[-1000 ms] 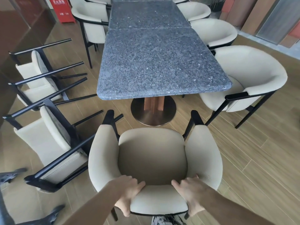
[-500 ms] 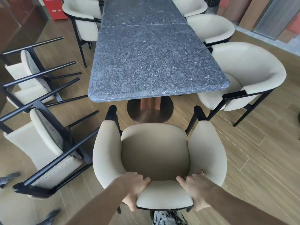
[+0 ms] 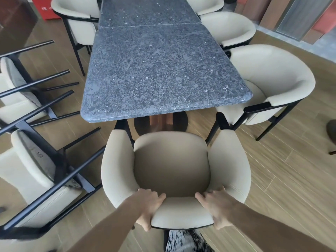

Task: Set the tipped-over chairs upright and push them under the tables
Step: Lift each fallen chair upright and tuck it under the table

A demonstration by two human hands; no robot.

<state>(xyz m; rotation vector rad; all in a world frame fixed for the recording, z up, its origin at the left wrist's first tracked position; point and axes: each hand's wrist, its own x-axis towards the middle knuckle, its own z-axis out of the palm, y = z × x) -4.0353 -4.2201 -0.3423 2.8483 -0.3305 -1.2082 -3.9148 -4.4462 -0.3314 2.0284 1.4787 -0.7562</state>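
Note:
A cream armchair (image 3: pixel 172 164) with black legs stands upright at the near end of the dark speckled stone table (image 3: pixel 163 73). Its front arm tips reach the table's edge. My left hand (image 3: pixel 148 206) and my right hand (image 3: pixel 216 206) both grip the top of its backrest, fingers curled over the rim. On the floor at the left lie tipped-over chairs of the same kind: one close by (image 3: pixel 34 179) and another farther back (image 3: pixel 20 99), their black legs pointing right.
Upright cream chairs stand along the table's right side (image 3: pixel 269 82) and at its far left (image 3: pixel 78 20). A red box (image 3: pixel 45 10) sits at the back left. Boards lean against the wall at the back right. The floor is wood plank.
The chair in my hands has slid forward toward the table; its arm tips have come up to the table edge. Both hands keep their grip on the backrest.

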